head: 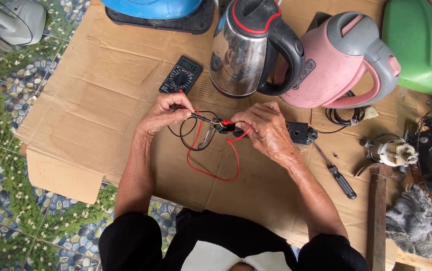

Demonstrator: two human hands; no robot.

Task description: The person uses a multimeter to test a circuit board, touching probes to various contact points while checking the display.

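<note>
Pinching a black probe [201,117], the left hand [163,113] meets the right hand [266,128], closed on a red probe [227,123], before two lidded kettles [248,47].

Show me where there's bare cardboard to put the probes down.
Free: the wide cardboard left of the multimeter and left hand; a smaller patch below the red lead. Crowded: right of the right hand, with screwdriver, kettles and fan parts.

I see a thin black multimeter probe [198,117] pinched level above the cardboard, its tip touching a small black part with a red cap [226,125]. A red lead wire [211,170] loops below; a black lead wire [188,138] curls beside it.
</note>
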